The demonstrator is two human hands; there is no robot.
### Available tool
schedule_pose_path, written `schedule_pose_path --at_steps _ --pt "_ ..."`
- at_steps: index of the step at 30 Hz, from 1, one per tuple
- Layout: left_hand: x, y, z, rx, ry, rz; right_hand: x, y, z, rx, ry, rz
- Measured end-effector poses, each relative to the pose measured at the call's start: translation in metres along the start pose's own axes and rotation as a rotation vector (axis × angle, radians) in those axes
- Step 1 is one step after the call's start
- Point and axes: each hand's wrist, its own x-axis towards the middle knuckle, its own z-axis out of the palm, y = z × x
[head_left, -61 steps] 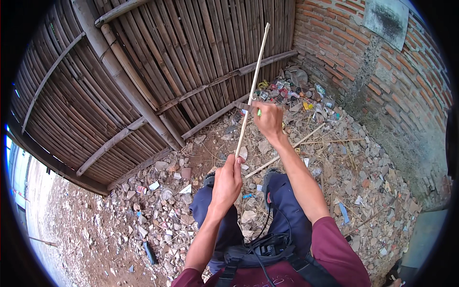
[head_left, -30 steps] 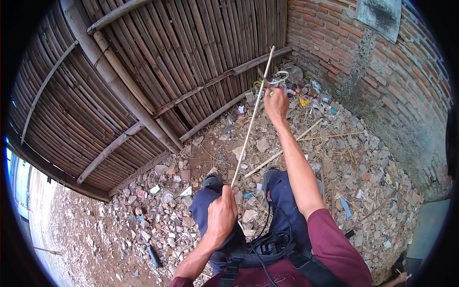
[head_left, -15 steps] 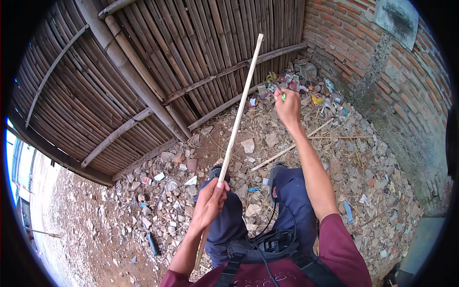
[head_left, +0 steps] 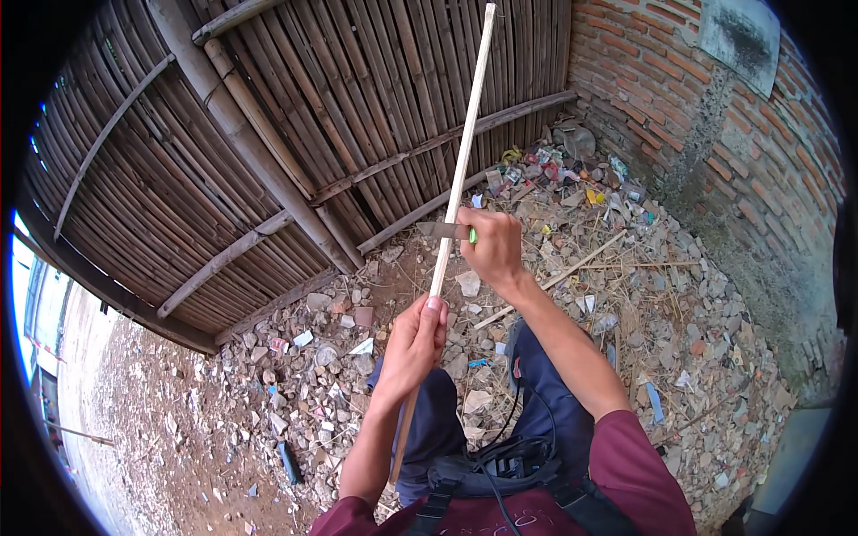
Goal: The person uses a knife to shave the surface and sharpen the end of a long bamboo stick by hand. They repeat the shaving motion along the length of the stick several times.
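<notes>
My left hand (head_left: 415,347) is closed round a long pale wooden stick (head_left: 466,143), thumb lying along its face. The stick leans up and away from my lap, its lower end passing beside my left leg. My right hand (head_left: 493,247) grips a knife (head_left: 444,230) by its green handle, most of which is hidden in my fingers. The dark blade lies across the stick, a short way above my left hand, with its tip pointing left.
A bamboo slat wall (head_left: 357,98) stands ahead and left, meeting a brick wall (head_left: 652,98) at the right. Litter (head_left: 545,170) is heaped in their corner. Two thin sticks (head_left: 572,272) lie on the stony ground, and a dark elongated object (head_left: 289,463) rests at lower left.
My right hand has come down and left, bringing the knife blade onto the stick. My left hand and the stick have moved upward and slightly right.
</notes>
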Motion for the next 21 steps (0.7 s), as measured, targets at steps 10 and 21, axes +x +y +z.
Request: schedule_pose_path --at_steps 10,21 --pt "-0.001 -0.017 0.005 0.491 0.162 0.237 0.002 0.008 -0.007 -0.017 -0.015 -0.022" --pt "-0.027 -0.017 0.016 0.597 0.166 0.266 0.011 0.035 -0.011 -0.059 0.059 0.072"
